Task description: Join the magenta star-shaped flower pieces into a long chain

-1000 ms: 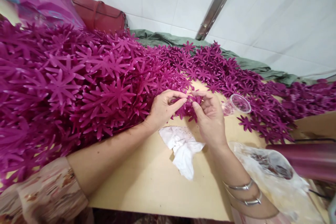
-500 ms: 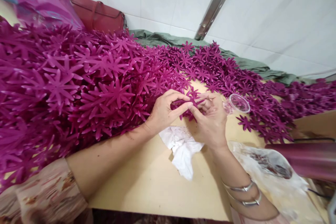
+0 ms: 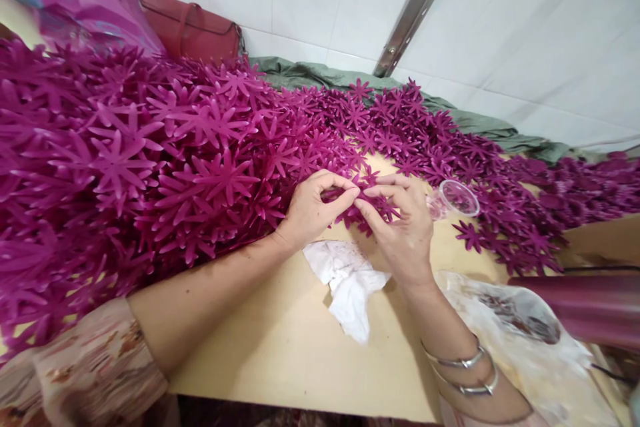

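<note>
a purple flower [image 3: 374, 205] is held up just above the bench [image 3: 290, 347], right at the near edge of the big flower pile [image 3: 125, 160], and it is held by both hands at once. the left hand [image 3: 311, 212] is closed to a tight pinch, with the thumb and first finger pressed on the flower's left side. the right hand [image 3: 406, 235] is closed on the flower's right side, with its thumb below and its fingers curled over the top. a second ago the two hands were a little apart, and the right hand's fingers were more open, with the palm showing. since then the right hand has been rolled over and brought in, so that the tips of both hands are now touching over the flower. the grip of each hand has been made tighter, so the flower is likely being pressed or pulled between them; which of the two cannot be told. nothing else has been moved. the white rag [image 3: 350, 287] is lying on the bench just under the hands, the clear cup [image 3: 457, 197] is lying on its side just right of the right hand, and the plastic bag [image 3: 525, 333] is seen by the right wrist, where two silver bangles [image 3: 463, 373] are worn.
</note>
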### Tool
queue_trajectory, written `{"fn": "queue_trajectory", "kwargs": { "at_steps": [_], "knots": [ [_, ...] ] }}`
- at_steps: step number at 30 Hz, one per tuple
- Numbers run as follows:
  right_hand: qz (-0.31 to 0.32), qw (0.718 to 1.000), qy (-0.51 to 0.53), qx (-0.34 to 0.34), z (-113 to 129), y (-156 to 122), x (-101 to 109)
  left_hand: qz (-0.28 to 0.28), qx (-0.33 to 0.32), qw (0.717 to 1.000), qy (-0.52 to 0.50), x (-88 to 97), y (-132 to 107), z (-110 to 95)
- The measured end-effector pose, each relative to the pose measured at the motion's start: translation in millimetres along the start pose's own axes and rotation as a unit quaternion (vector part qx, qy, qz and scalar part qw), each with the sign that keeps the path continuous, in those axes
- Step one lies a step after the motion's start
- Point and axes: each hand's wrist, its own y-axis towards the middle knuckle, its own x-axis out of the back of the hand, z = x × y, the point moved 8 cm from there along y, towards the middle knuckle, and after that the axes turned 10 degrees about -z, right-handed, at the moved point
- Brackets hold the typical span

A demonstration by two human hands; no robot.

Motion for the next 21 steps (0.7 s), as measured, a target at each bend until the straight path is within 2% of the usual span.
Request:
{"fn": "queue_trajectory", "kwargs": {
  "at_steps": [9,13,15,18,21],
  "knots": [
    [0.027,0.994,0.045,-0.096,-17,-4,-6,0.029,0.001,1.0,-0.01,-3.3,-1,-3],
    [0.048,0.971,0.126,-0.199,-33,-11,-14,0.046,0.01,0.999,-0.016,-5.1,-1,-1],
    [0.063,0.959,0.156,-0.228,-40,-14,-18,0.058,0.009,0.998,-0.015,-6.1,-1,-2],
    [0.075,0.95,0.186,-0.238,-44,-15,-22,0.07,0.012,0.997,-0.011,-6.9,-2,-3],
    [0.092,0.953,0.187,-0.221,-40,-14,-23,0.076,0.011,0.997,-0.017,-7.6,-1,-2]
  ]
}}
